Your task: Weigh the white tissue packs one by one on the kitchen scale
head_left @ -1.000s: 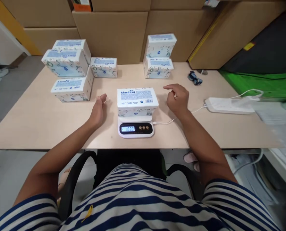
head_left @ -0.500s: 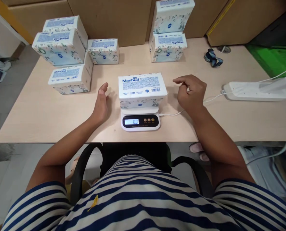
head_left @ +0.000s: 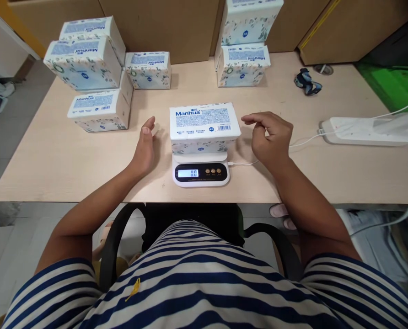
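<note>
A white tissue pack [head_left: 204, 121] printed "Manhua" lies on a small white kitchen scale [head_left: 201, 183] in front of me. The scale's lit display reads 0.0. To the left of the pack, my left hand [head_left: 145, 148] rests on its edge on the table, open and apart from the pack. My right hand [head_left: 271, 137] is on the other side, its index finger stretched toward the pack and its thumb bent below, with a gap between them. Neither hand holds anything.
Several stacked tissue packs [head_left: 83, 64] stand at the back left, with a single pack [head_left: 148, 71] beside them. Another stack [head_left: 243, 66] is at the back right. A dark blue strap [head_left: 307, 83], a white power strip [head_left: 368, 131] and its cable lie to the right. Cardboard boxes [head_left: 156, 27] line the back.
My right hand has shifted slightly left, closer to the pack. The view has moved a little. My left hand, the pack and the scale reading are unchanged.
</note>
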### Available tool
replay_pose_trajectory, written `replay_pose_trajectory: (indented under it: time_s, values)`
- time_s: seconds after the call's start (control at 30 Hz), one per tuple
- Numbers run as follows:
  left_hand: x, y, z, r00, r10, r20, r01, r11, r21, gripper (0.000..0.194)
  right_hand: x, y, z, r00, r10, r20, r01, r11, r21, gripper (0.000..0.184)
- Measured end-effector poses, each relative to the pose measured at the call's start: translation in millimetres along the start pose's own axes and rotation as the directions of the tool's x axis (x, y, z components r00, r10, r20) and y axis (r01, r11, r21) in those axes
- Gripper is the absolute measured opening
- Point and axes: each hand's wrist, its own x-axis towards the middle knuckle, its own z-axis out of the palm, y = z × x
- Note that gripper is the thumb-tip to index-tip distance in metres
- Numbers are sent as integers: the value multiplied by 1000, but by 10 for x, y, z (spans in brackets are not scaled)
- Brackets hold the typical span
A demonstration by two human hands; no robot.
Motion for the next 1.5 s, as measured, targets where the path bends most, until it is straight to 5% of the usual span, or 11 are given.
replay_pose_trajectory:
  time_s: [0.5,0.67,0.83,1.07,1.27,1.5]
  values:
    - [21,-93,-22,1000,17,13,-17,1000,-9,97,5,-25,-13,999,-32,-12,32,998,46,38]
    - [-23,-28,-55,990,92,107,-100,993,69,97,-16,-88,35,999,6,-33,-1,989,147,33]
    - [-88,18,-58,910,276,311,-343,920,189,88,-56,-178,92,989,138,51,-146,963,226,61]
    - [-120,78,-31,835,450,315,-519,836,181,89,-38,-265,70,946,134,296,-198,960,200,98]
    - [-140,344,-4,792,434,429,-541,825,166,92,-17,-301,120,861,161,483,-211,976,52,102]
    - [-155,369,-52,738,490,463,-600,791,119,98,145,-346,56,898,40,439,-75,995,61,102]
